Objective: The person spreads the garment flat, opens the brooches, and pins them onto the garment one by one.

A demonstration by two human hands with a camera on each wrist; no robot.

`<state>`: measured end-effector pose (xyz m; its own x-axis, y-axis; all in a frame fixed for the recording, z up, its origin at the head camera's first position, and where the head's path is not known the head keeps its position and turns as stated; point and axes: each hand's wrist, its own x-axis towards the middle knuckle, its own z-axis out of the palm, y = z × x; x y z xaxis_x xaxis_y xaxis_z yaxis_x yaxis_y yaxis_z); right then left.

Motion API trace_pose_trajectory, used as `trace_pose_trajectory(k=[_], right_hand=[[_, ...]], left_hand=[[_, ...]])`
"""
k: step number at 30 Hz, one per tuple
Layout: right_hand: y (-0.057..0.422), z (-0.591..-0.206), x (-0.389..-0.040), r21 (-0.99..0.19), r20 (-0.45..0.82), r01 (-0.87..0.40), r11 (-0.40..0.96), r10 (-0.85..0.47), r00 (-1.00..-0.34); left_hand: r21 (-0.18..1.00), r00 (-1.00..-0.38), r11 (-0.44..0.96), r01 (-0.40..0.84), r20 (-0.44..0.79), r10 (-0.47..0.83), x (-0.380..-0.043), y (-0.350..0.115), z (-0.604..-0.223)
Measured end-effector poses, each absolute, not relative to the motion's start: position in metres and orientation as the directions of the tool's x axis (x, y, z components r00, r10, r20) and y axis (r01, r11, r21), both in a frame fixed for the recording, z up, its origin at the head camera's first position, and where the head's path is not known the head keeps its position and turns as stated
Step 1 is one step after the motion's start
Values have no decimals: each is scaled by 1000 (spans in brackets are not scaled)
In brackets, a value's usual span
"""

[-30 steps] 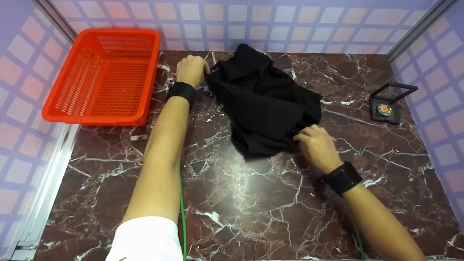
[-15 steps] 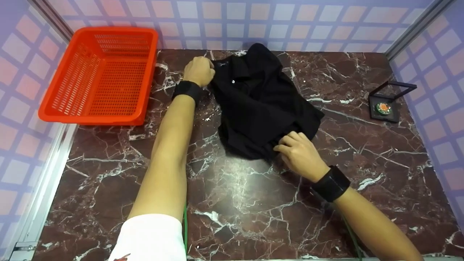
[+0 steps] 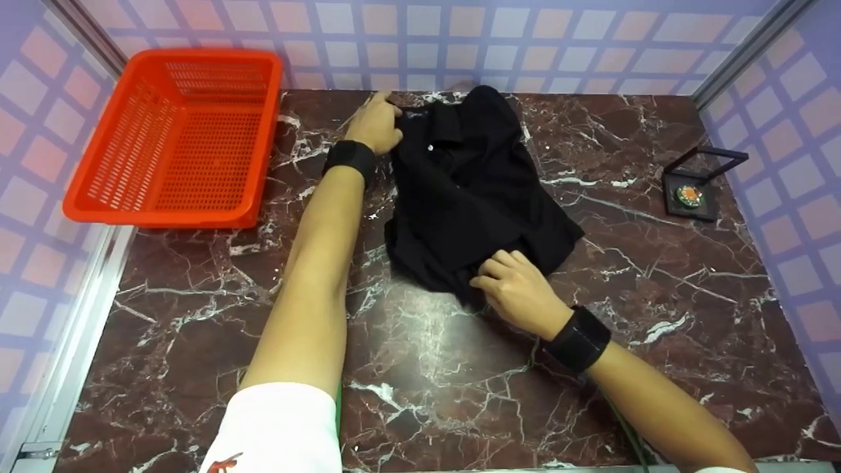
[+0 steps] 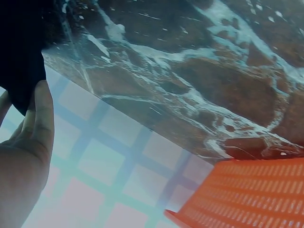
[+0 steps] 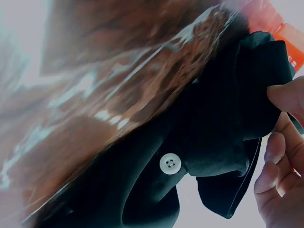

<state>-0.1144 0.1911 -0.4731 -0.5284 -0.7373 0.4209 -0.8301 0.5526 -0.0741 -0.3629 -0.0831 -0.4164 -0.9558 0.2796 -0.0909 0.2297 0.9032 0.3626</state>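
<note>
A black collared shirt (image 3: 460,197) with white buttons lies rumpled on the marbled tabletop, its collar (image 3: 445,121) toward the back wall. At its upper left corner my left hand (image 3: 376,125) holds the fabric; the left wrist view has the fingers (image 4: 43,111) pinching a dark fold. My right hand (image 3: 516,289) grips the near edge of the shirt. Close up in the right wrist view, thumb and fingers pinch a layered piece of black cloth, and a white button (image 5: 170,164) shows to the left of them.
A red perforated plastic basket (image 3: 256,141) stands at the back left, beside my left forearm. On the right sits a small black frame-like stand (image 3: 706,209) with a round green and orange piece (image 3: 690,196). Tiled-pattern walls (image 3: 430,49) enclose the back and sides.
My left hand has shifted slightly right and its fingers now reach farther back. My right hand has drawn the shirt's near edge leftward and toward me. The collar and a button have come into view.
</note>
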Motion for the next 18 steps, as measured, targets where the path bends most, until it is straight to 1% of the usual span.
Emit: trace_pose_trajectory(k=[3,7,10,13,18], right_hand=[[183,-474,-113,-79,414,-834,546,-743,-526],[170,-475,-112,-71,410,-849,523,-761,-503],[162,-477,-111,-61,404,-858,510,-773,-488],[160,-479,-111,-59,398,-857,512,-775,-491],[167,-477,-112,-90,399,-845,527,-758,-516]], left_hand=[[368,-952,900,233,-104,289,-365,-75,-415],[380,-946,894,238,-120,302,-366,-67,-413],[378,-931,891,251,-157,329,-365,-60,-410],[353,-902,887,297,-199,382,-363,-51,-406],[282,-848,880,383,-270,455,-353,-41,-393]])
